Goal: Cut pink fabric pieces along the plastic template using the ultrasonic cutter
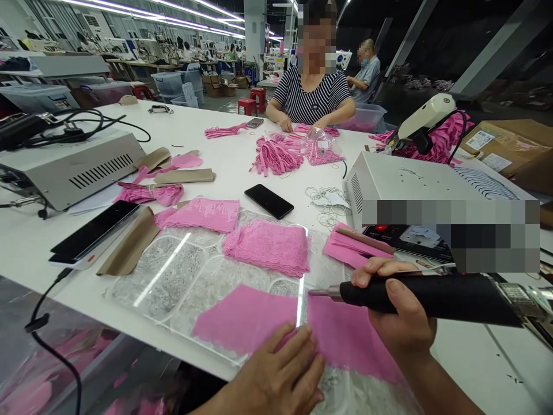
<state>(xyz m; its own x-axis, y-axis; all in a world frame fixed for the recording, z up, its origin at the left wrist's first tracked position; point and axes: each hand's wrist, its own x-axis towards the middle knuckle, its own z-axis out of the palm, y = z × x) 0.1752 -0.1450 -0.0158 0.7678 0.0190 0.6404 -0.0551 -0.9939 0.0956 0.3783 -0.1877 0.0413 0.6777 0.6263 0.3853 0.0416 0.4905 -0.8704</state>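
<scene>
My right hand (401,311) is wrapped round a thick black handheld tool (432,297) with a narrow metal tip and a corded rear end. The tip points left and sits at the upper left corner of a pink fabric piece (345,334). My left hand (280,374) lies with fingers stretched over the near edges of this piece and a second pink fabric piece (250,317). A narrow gap shows between the two pieces. Both rest on a clear, patterned plastic mat (168,276). Just beyond them lies a stack of pink lace pieces (268,248).
A black phone (268,201) lies beyond the mat. Grey metal boxes stand at left (82,167) and right (389,178). Across the white table (207,144), a person in a striped top (313,95) handles pink straps (276,154). A cable (56,346) hangs over the left edge.
</scene>
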